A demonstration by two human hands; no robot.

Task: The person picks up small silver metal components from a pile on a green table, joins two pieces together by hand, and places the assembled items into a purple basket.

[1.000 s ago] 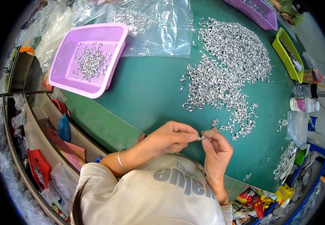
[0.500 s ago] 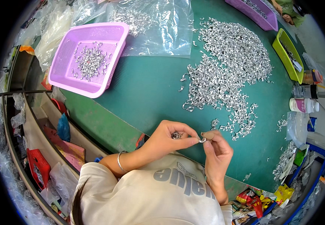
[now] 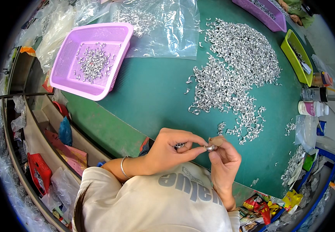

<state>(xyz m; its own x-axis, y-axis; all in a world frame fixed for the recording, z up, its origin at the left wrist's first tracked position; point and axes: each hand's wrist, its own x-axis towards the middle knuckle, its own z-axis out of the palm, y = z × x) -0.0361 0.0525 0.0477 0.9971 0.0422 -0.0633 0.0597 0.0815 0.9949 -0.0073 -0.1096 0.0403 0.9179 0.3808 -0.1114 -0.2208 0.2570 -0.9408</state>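
Note:
Both my hands meet above the near edge of the green table, with a small silver curved metal piece (image 3: 210, 148) pinched between their fingertips. My left hand (image 3: 166, 144) grips it by thumb and forefinger, and more silver pieces (image 3: 179, 145) show inside its curled fingers. My right hand (image 3: 226, 158) pinches the piece from the other side; something brown (image 3: 216, 141), perhaps a finger wrap, covers a fingertip. Just beyond lies a large heap of the same curved metal pieces (image 3: 237, 69). A pink basket (image 3: 117, 73) at the left holds a smaller pile of them.
Clear plastic sheeting (image 3: 179, 34) with more pieces on it lies at the far side. A purple basket (image 3: 277, 21), a green basket (image 3: 308, 75) and a white bottle (image 3: 310, 108) line the right edge. A person's hand (image 3: 297, 19) shows at the far right corner.
My left hand has dropped slightly toward me. The metal piece has turned between my fingertips, and my right fingers have shifted a little around it.

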